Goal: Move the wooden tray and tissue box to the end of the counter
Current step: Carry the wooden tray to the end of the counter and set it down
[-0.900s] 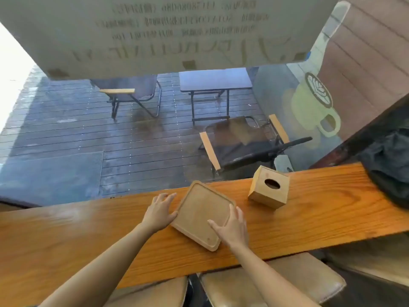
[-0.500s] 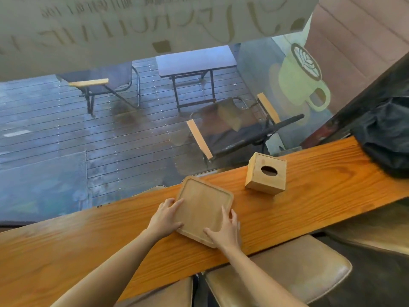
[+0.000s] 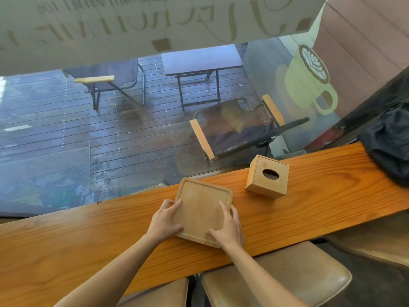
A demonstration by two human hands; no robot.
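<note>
A square wooden tray (image 3: pixel 202 203) with a raised rim lies on the long wooden counter (image 3: pixel 309 209), near its middle. My left hand (image 3: pixel 164 220) grips the tray's left edge, fingers curled over the rim. My right hand (image 3: pixel 228 229) holds its near right corner, with the fingers along the right rim. A wooden cube tissue box (image 3: pixel 267 176) with an oval hole on top stands on the counter to the right of the tray, a short gap between them.
A black bag (image 3: pixel 389 142) rests on the counter's far right end. A window runs along the counter's far edge, with deck chairs and a table outside. Padded brown stools (image 3: pixel 276 275) stand below the counter's near edge.
Both hands have closed from resting flat beside the tray to gripping its left edge and near right corner. The tray has turned a little squarer to the counter. The tissue box has not moved.
</note>
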